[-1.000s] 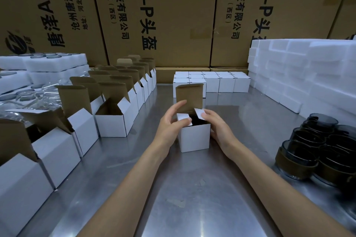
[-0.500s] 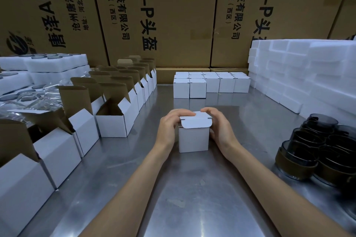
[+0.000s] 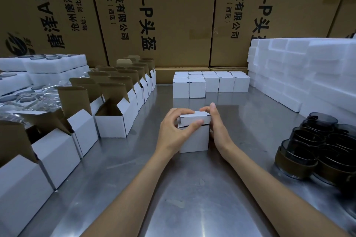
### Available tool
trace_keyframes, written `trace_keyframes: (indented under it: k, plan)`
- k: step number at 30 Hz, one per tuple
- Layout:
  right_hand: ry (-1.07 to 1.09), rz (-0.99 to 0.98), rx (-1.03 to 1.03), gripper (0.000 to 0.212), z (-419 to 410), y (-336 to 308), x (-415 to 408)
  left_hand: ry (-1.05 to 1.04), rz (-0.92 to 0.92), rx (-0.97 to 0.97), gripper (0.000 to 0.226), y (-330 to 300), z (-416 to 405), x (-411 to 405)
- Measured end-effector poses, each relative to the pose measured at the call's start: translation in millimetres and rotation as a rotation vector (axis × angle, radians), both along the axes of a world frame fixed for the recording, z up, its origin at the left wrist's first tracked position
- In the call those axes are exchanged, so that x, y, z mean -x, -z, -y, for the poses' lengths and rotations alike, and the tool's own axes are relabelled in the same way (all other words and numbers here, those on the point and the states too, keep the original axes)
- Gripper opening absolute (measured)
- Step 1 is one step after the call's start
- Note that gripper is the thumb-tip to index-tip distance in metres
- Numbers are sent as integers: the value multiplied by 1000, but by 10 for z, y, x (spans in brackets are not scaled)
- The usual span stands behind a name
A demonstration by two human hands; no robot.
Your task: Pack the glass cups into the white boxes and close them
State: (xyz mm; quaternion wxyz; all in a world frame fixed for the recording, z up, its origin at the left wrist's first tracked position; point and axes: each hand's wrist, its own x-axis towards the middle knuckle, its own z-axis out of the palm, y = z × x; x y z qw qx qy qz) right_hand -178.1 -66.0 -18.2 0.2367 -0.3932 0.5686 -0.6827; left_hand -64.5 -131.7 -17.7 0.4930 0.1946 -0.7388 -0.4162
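Note:
A small white box (image 3: pixel 194 138) stands on the metal table at the centre. Its lid (image 3: pixel 194 118) is folded down, with the front tuck flap bent over the opening and a dark gap still showing under it. My left hand (image 3: pixel 173 132) grips the box's left side, its thumb pressing on the front of the lid flap. My right hand (image 3: pixel 217 127) holds the right side, fingers curled over the lid's far edge. The box's contents are hidden. Dark glass cups (image 3: pixel 308 144) with brown bands are clustered at the right edge.
Rows of open white boxes (image 3: pixel 113 121) with raised brown flaps line the left. Closed white boxes (image 3: pixel 210 84) sit in rows at the back. White foam blocks (image 3: pixel 300 75) are stacked at the right and foam trays (image 3: pixel 48 65) at the far left. Large cardboard cartons form the back wall.
The upright lid was folded down over the box, and now the front tuck flap is bent down at the box's front edge under my left thumb.

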Motion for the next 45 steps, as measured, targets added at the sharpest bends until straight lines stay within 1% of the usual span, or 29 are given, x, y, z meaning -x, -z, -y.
trace_keyframes:
  k: [5, 6, 7, 10, 11, 19, 21, 23, 27, 31, 35, 39, 42, 45]
  plan:
    - [-21, 21, 39, 56, -1, 19, -13, 31, -52, -98, 14, -25, -12, 1]
    - [-24, 17, 38, 55, -1, 25, -11, 36, -51, -100, 14, -26, -15, 0]
    - [-24, 13, 37, 50, 0, 32, -7, 42, -48, -97, 15, -23, -19, -1]
    - [-15, 12, 46, 26, 5, 47, 10, 76, -45, -101, 16, -15, -23, -7]
    - [-16, 14, 45, 25, 9, 46, 11, 91, -45, -106, 16, -14, -19, -10]
    - [-7, -35, 44, 31, 22, 67, 23, 182, -49, -159, 20, -34, 31, -54]
    - [-18, -50, 37, 36, 19, 76, 28, 190, -62, -183, 19, -33, 41, -56]
    - [-52, -93, 27, 41, 8, 86, 28, 195, -85, -200, 19, -34, 45, -60]
    - [-72, -216, -29, 41, -9, 108, 15, 200, -90, -171, 19, -30, 39, -56]
    - [-55, -229, -39, 40, -8, 113, 6, 229, -74, -181, 21, -38, 54, -56]
    - [-88, -254, -49, 38, -57, 88, 41, 254, -54, -219, 20, -48, 79, -80]
    - [-111, -230, -44, 40, -102, 47, 122, 278, -37, -231, 21, -57, 96, -104]
    - [-73, -233, -20, 43, -94, 36, 120, 288, -45, -283, 21, -67, 114, -117]
    - [-79, -202, 15, 45, -81, 38, 115, 302, -67, -366, 24, -68, 127, -109]
